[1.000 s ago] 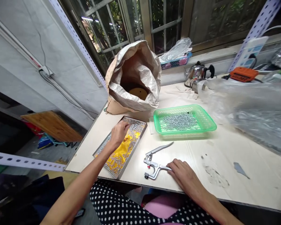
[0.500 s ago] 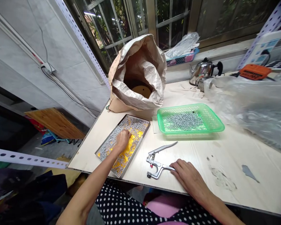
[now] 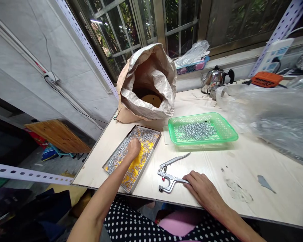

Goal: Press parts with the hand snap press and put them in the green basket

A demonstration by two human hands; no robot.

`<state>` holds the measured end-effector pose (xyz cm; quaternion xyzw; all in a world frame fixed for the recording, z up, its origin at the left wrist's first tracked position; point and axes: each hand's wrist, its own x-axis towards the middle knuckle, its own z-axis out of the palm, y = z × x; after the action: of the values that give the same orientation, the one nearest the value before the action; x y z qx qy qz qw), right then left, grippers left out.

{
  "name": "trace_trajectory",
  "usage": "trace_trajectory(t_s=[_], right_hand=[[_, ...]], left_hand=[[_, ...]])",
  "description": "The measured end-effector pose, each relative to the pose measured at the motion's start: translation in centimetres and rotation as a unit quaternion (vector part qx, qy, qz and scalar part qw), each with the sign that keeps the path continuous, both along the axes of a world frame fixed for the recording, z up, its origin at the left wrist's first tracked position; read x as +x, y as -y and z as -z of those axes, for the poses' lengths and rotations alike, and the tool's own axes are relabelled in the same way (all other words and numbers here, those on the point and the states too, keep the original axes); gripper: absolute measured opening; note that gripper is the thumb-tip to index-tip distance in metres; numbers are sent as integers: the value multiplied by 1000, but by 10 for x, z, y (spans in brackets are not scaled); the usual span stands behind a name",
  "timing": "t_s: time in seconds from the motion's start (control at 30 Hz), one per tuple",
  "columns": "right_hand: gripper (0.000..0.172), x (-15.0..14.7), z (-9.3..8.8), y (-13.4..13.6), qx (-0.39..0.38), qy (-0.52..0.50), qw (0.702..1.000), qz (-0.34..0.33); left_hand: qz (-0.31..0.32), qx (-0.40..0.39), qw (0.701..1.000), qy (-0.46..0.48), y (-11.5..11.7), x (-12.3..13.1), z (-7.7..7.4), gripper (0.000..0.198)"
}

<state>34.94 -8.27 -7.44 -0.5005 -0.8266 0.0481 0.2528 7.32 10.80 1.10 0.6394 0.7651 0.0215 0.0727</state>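
Observation:
My left hand (image 3: pixel 134 148) is closed over the shallow rectangular tray (image 3: pixel 143 165), low among many small metal pieces (image 3: pixel 118 153) on a yellow bottom. Its fingertips are hidden, so what they hold cannot be made out. The silver hand pliers (image 3: pixel 169 178), with a spring and a red part, lie on the table with their jaws apart. My right hand (image 3: pixel 200 186) rests on the table, its fingers over the end of the lower handle. Behind the pliers, a green plastic basket (image 3: pixel 204 144) holds many similar metal pieces.
A large open paper sack (image 3: pixel 148 80) stands behind the tray. At the back right are a metal kettle (image 3: pixel 215 79), an orange device (image 3: pixel 267 79) and clear plastic bags (image 3: pixel 272 114). A grey scrap (image 3: pixel 265 183) lies on the table (image 3: pixel 242 161).
The camera view has shifted slightly. My left hand has moved a little within the tray, its fingers now less visible. My right hand and the pliers have stayed in place.

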Motion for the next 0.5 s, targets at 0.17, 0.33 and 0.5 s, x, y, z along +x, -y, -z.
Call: trace_trajectory(t_s=[0.17, 0.33, 0.5], right_hand=[[12, 2, -10, 0, -23, -1, 1000, 1], [9, 3, -22, -4, -74, 16, 997, -11], [10, 1, -21, -6, -72, 26, 997, 4]], left_hand=[[27, 0, 998, 49, 22, 5, -11, 21], [33, -127, 918, 375, 95, 22, -14, 20], [-21, -195, 860, 471, 144, 43, -5, 27]])
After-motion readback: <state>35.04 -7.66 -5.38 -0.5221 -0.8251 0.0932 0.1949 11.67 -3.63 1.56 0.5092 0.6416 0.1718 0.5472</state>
